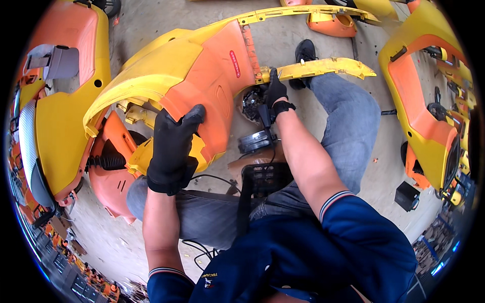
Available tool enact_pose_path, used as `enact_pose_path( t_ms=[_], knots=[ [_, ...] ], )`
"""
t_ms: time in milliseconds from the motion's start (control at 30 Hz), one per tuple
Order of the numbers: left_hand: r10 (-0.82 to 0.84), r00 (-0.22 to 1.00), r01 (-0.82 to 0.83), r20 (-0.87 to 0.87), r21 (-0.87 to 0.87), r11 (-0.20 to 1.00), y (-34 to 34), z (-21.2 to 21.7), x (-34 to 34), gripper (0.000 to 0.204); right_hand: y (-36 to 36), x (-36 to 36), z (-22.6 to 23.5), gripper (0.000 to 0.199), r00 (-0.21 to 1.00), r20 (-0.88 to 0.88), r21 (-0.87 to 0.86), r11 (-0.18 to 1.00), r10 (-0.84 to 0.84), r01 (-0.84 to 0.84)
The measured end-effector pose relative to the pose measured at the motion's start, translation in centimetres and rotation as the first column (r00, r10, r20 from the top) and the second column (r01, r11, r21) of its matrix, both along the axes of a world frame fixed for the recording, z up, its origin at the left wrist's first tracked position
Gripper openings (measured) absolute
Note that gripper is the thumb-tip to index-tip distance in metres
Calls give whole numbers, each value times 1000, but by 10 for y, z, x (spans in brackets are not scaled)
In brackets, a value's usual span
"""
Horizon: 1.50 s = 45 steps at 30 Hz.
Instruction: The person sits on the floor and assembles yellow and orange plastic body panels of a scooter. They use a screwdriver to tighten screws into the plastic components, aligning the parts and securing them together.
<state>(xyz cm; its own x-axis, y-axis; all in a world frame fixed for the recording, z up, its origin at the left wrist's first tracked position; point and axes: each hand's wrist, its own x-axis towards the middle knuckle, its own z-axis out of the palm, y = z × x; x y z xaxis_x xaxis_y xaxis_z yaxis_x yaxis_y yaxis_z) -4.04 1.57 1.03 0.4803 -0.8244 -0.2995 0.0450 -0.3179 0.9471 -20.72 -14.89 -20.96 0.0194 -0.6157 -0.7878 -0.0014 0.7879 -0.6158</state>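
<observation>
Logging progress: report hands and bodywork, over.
Left hand gripping yellow-orange bodywork. Right hand at its yellow strip. Right leg partly behind strip; no clear obstruction.

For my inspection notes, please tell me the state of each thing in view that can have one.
Yellow-and-orange body panel: held, outer side showing
Left hand: gloved, gripping the panel
Right hand: gloved, beside the panel's edge; grip unclear
Lower yellow strip: meets the panel; fastening unclear
Black box: on the floor, untouched
Black shoe: worn
</observation>
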Motion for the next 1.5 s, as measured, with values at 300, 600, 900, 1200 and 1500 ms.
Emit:
enact_pose_path(
  t_ms=[300,600,900,1200,1500],
  knots=[
    [57,994,-45,-98,128,991,17,30,7,32,-47,2,-41,28,973,214,138,989,-80,51],
    [161,984,-152,-70,123,981,45,12,29,44,-89,7,23,23,949,291,-103,982,-122,158],
    [81,974,-26,-210,252,967,49,-7,27,19,-109,-2,61,17,877,449,-161,949,-173,269],
    [-348,814,331,464,121,936,42,-15,30,28,-109,-4,123,13,760,642,-179,945,-98,273],
    [-69,982,64,-174,-32,997,39,-15,22,25,-122,-19,118,10,754,599,-656,705,268,270]
  ],
)
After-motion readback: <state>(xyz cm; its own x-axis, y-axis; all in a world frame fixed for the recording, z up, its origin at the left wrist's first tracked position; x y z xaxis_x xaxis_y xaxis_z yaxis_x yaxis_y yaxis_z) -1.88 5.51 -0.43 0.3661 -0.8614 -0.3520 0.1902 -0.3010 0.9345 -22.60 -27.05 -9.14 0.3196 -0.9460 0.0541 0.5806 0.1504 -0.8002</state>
